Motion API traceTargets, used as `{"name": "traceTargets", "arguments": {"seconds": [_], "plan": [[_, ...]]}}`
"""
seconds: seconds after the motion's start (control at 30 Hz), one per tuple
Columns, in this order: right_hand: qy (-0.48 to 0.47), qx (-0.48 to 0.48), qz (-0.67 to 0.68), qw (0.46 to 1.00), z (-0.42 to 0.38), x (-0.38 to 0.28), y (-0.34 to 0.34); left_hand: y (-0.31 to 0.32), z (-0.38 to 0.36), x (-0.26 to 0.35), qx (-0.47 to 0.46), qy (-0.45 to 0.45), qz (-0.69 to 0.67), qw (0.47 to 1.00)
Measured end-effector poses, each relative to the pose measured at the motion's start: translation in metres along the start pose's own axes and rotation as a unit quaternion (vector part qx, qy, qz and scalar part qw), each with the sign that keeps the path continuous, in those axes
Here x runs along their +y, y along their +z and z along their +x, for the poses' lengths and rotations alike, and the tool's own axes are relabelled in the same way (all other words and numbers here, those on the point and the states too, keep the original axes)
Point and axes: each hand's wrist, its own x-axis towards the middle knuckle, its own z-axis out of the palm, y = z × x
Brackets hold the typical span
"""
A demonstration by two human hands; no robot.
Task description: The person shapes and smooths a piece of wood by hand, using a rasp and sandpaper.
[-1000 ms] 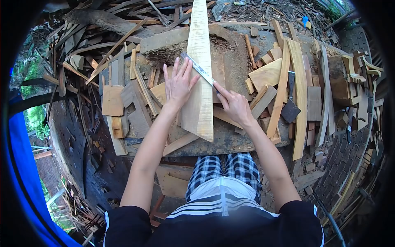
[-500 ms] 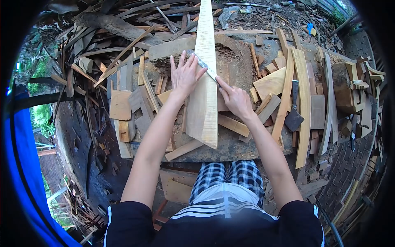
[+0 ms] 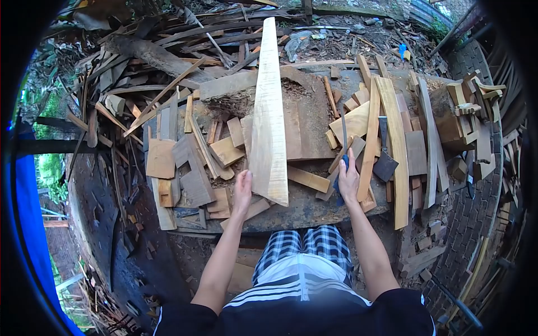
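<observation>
A long, tapered wooden board (image 3: 268,134) stretches away from me over the bench, its narrow pale tip far off and its wide, slanted end near my waist. My left hand (image 3: 242,189) is at the board's lower left edge, fingers closed against it; part of the grip is hard to see. To the right of the board, my right hand (image 3: 348,182) is wrapped round the dark blue handle of a knife (image 3: 343,126). The knife's thin blade points away from me, seen nearly edge-on and apart from the board.
Offcuts and small blocks (image 3: 227,151) lie around the board on the worn bench (image 3: 314,215). A cleaver-like tool (image 3: 384,162) rests among long curved strips (image 3: 392,140) at right. Scrap wood (image 3: 151,56) is heaped behind on the left; a blue sheet (image 3: 33,224) hangs at far left.
The knife has come off the board and swung to the right in my right hand. My left hand has left the blade area and come down to the board's lower left edge. The board's tip now shows.
</observation>
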Motion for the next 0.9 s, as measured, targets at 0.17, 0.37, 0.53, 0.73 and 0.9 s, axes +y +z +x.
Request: {"name": "traceTargets", "arguments": {"seconds": [0.17, 0.37, 0.53, 0.73, 0.9], "plan": [[-0.004, -0.046, -0.025, 0.999, -0.001, 0.004, 0.001, 0.013, -0.003, 0.034, -0.097, -0.133, -0.164, 0.973], [-0.1, -0.032, -0.113, 0.988, -0.018, 0.011, -0.008, -0.001, -0.035, 0.109, -0.104, -0.189, -0.249, 0.944], [-0.121, -0.006, -0.1, 0.988, -0.056, 0.032, -0.015, -0.014, -0.058, 0.148, -0.17, -0.122, -0.233, 0.95], [-0.057, -0.003, -0.108, 0.993, -0.082, 0.034, -0.032, -0.015, -0.073, 0.139, -0.152, -0.14, -0.252, 0.945], [-0.006, 0.031, -0.085, 0.996, -0.084, 0.065, -0.037, -0.016, -0.076, 0.111, -0.154, -0.204, -0.285, 0.924]]}}
